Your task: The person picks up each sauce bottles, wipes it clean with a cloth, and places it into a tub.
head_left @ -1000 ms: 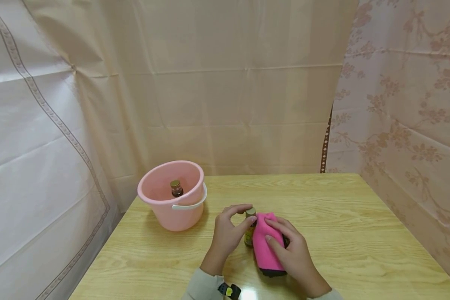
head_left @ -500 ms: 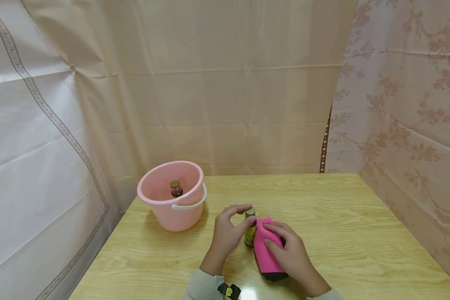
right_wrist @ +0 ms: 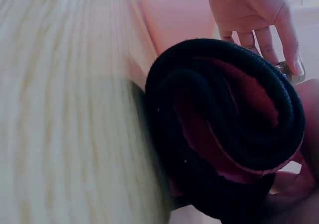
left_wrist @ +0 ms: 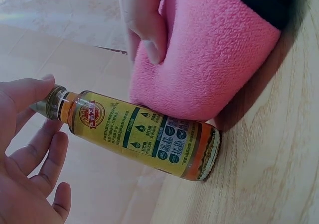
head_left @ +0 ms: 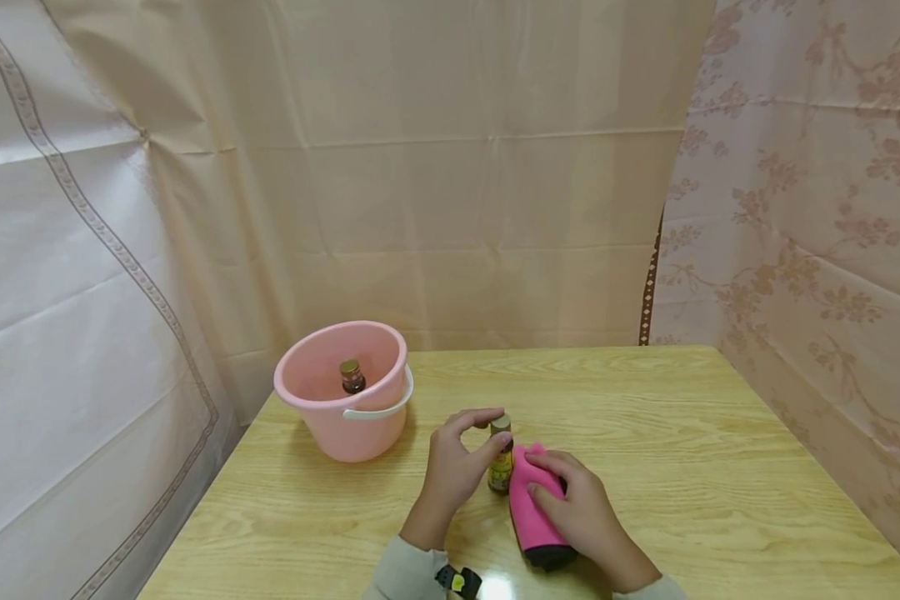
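Observation:
A small glass bottle (head_left: 501,473) with a metal cap and a yellow-green label stands upright on the table. My left hand (head_left: 452,471) pinches it by the cap between thumb and forefinger; in the left wrist view the other fingers (left_wrist: 47,176) are loosely bent beside its neck. In my right hand (head_left: 583,507) is a folded pink towel (head_left: 531,508) with a black edge, gripped between thumb and fingers. The towel's side touches the lower part of the bottle. From the right wrist, the rolled black edge (right_wrist: 167,134) hides most of the bottle.
A pink bucket (head_left: 356,433) with a white handle (head_left: 381,412) stands on the left of the wooden table (head_left: 682,433). Inside it is another capped bottle (head_left: 352,379). Curtains hang behind the table and along both sides.
My right hand has slid the towel a little down and toward me along the bottle, baring more of the label. The left hand and the bottle stay in place.

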